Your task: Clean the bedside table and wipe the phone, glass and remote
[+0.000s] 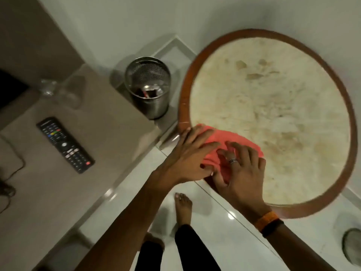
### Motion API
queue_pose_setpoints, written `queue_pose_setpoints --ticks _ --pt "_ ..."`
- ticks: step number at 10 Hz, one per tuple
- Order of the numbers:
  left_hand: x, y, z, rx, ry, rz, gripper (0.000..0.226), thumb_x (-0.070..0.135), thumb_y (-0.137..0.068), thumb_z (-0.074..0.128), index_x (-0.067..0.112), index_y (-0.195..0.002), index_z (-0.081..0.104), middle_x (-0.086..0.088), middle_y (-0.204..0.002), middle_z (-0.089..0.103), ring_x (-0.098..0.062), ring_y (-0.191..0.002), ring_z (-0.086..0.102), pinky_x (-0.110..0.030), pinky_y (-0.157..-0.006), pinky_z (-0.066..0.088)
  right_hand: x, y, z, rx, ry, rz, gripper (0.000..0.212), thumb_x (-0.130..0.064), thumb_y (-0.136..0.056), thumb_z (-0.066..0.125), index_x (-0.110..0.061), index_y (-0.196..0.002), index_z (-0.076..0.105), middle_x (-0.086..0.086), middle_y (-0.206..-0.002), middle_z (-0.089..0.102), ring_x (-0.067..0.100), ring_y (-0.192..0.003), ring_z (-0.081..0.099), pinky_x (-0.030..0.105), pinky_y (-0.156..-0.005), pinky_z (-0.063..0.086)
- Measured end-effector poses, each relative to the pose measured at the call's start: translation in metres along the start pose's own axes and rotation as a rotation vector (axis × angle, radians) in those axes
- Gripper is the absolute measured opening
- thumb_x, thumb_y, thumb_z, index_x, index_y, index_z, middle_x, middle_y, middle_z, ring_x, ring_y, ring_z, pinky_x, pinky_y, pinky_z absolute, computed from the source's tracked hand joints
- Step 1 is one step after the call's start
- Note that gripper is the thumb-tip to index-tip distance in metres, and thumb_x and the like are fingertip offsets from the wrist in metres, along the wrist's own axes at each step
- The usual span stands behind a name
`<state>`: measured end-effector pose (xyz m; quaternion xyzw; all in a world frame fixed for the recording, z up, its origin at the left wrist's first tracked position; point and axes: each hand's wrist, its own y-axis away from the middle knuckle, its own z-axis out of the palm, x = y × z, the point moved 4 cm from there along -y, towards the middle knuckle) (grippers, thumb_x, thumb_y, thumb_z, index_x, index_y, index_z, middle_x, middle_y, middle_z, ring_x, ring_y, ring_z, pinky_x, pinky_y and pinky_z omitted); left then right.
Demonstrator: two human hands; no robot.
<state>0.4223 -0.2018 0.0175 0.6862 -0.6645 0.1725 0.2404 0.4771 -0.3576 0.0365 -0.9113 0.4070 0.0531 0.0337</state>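
A pink cloth (241, 140) lies bunched on the near-left edge of a round table (273, 118) with a pale stone top and a brown wooden rim. My left hand (187, 155) presses flat on the cloth's left part. Beside it, my right hand (242, 173), with a ring on one finger, grips the cloth's near part. A black remote (65, 144) lies on a beige surface (101, 114) at the left. On the same surface, further back, stands a clear glass (68, 92), blurred. No phone is in view.
A perforated steel bin (148, 85) stands on the floor between the beige surface and the round table. A cable (13, 169) runs along the left edge. My bare foot (182, 208) is on the glossy white floor. A dark round object (351, 245) sits at the lower right.
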Motion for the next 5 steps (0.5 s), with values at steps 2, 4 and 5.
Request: queue_pose_setpoints --ticks 2,4,5 --pt "0.004 -0.026 0.037 0.096 -0.353 0.129 0.057 0.042 -0.107 0.026 0.023 -0.161 0.021 -0.003 -0.171 0.015 -0.032 -0.158 0.006 -0.055 -0.123 0.020 0.031 0.013 0.041 -0.050 0.000 -0.023 0.058 -0.046 -0.105 0.034 -0.022 -0.157 0.034 0.009 -0.171 0.021 0.032 -0.160 0.014 0.063 -0.125 0.016" --pt "0.009 -0.029 0.025 0.176 -0.341 0.124 0.055 0.042 -0.107 0.038 0.019 -0.157 0.036 -0.007 -0.166 0.031 -0.034 -0.155 0.021 -0.056 -0.122 0.025 0.028 0.001 0.030 0.051 -0.140 0.047 0.054 -0.051 -0.104 0.033 -0.023 -0.148 0.047 0.006 -0.166 0.034 0.028 -0.157 0.024 0.059 -0.125 0.018" --pt "0.009 -0.026 -0.001 0.321 -0.326 0.028 0.057 0.036 -0.105 0.048 0.011 -0.155 0.039 -0.014 -0.163 0.035 -0.035 -0.153 0.027 -0.058 -0.120 0.028 0.020 -0.018 0.011 0.115 -0.216 0.072 0.051 -0.050 -0.103 0.035 -0.023 -0.143 0.051 0.006 -0.164 0.036 0.027 -0.156 0.027 0.058 -0.125 0.019"
